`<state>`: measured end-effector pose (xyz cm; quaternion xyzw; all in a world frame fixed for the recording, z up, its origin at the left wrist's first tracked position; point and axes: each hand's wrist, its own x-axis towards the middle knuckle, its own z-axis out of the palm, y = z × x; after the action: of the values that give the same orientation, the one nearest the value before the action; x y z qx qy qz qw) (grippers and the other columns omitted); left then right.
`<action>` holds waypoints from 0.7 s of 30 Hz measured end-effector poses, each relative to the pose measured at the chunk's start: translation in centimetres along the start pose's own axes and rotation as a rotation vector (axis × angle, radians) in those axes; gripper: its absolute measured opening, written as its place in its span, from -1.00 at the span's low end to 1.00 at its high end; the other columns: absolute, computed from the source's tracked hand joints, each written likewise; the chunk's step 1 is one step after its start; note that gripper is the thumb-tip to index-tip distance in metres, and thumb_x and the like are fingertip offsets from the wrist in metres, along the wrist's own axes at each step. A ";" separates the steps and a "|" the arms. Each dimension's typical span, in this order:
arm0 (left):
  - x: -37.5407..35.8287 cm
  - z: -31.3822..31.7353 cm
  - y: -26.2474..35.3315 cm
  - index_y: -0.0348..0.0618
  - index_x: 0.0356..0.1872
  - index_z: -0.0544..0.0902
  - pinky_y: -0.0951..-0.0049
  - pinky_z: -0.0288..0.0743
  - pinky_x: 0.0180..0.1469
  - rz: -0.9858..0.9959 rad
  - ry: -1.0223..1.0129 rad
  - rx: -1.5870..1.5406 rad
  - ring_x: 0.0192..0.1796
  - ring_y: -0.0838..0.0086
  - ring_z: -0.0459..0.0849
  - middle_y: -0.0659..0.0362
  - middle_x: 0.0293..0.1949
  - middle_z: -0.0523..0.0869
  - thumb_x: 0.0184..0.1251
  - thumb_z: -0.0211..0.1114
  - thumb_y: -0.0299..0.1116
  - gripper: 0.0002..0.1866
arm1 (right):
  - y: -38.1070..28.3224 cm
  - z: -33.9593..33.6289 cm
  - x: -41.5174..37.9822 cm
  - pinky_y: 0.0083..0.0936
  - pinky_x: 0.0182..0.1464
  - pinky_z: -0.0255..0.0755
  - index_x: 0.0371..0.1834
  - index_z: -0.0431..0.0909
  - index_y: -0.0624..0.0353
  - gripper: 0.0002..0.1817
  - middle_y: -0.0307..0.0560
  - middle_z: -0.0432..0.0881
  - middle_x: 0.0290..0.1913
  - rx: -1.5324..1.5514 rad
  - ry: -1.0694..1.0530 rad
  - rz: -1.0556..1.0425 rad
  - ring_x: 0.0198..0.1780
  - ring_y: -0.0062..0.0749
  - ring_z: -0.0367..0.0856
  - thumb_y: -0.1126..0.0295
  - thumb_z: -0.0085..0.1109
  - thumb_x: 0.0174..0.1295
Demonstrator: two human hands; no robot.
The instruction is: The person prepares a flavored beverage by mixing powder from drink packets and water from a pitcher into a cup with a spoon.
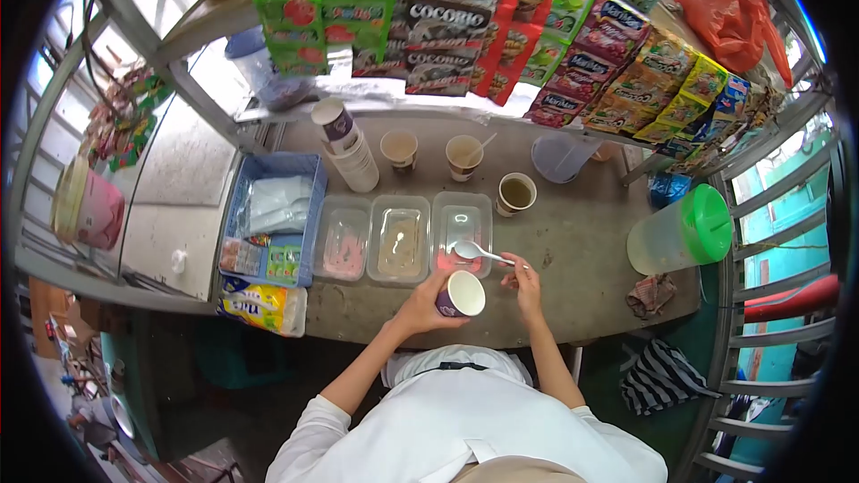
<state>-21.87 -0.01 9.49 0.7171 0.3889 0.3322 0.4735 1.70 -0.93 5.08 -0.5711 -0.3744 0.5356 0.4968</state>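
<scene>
My left hand (420, 307) is wrapped round a purple-and-white paper cup (462, 293), its mouth tipped up toward me. Pinched in my right hand (524, 286) is a white plastic spoon (483, 252). The spoon's bowl is over the right-hand clear plastic container (463, 213), which has pink contents at its near end. To its left stand a second container (399, 237) with a brownish layer and a third container (342, 237) with pink contents. A cup of dark liquid (516, 194) sits behind my right hand.
Two more cups (464, 156) (399, 150) and a cup stack (351, 154) stand at the back. A blue basket (234, 206) is left; a green-lidded pitcher (667, 237) and a crumpled cloth (651, 295) are right. Drink sachets (447, 22) hang overhead.
</scene>
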 end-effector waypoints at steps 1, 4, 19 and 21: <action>-0.1 -0.3 -0.2 -0.16 0.24 0.39 0.26 0.47 0.16 0.010 0.017 0.006 0.08 0.15 0.63 -0.02 0.04 0.60 -0.25 0.62 -0.24 -0.10 | 0.1 -0.1 -0.1 -0.79 -0.34 0.21 0.15 0.55 0.18 -0.56 -0.28 0.65 -0.10 -0.001 -0.008 -0.002 -0.39 -0.76 0.48 0.10 -0.17 0.51; -1.9 0.0 -0.9 -0.16 0.25 0.39 0.28 0.46 0.15 -0.002 0.125 0.036 0.09 0.16 0.62 -0.01 0.03 0.59 -0.24 0.61 -0.23 -0.10 | 1.2 0.4 0.0 -0.79 -0.35 0.21 0.15 0.54 0.19 -0.55 -0.27 0.65 -0.10 0.002 -0.058 -0.024 -0.39 -0.77 0.47 0.10 -0.17 0.51; -5.0 1.5 -3.7 -0.20 0.26 0.37 0.28 0.40 0.21 -0.144 0.194 -0.010 0.12 0.21 0.59 -0.02 0.06 0.60 -0.17 0.57 -0.22 -0.13 | 2.2 0.1 0.6 -0.79 -0.37 0.19 0.07 0.58 0.20 -0.56 -0.27 0.67 -0.20 -0.027 -0.122 -0.010 -0.42 -0.77 0.41 0.09 -0.16 0.50; -4.6 1.6 -3.9 -0.23 0.25 0.37 0.31 0.38 0.23 -0.140 0.190 0.028 0.14 0.25 0.56 0.00 0.08 0.58 -0.20 0.59 -0.23 -0.11 | 2.2 0.3 0.8 -0.78 -0.36 0.20 0.06 0.58 0.21 -0.56 -0.27 0.67 -0.21 -0.018 -0.113 0.003 -0.42 -0.77 0.41 0.09 -0.16 0.50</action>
<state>-23.68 -3.71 4.78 0.6599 0.4857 0.3596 0.4464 1.31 -0.64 2.76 -0.5449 -0.4058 0.5643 0.4690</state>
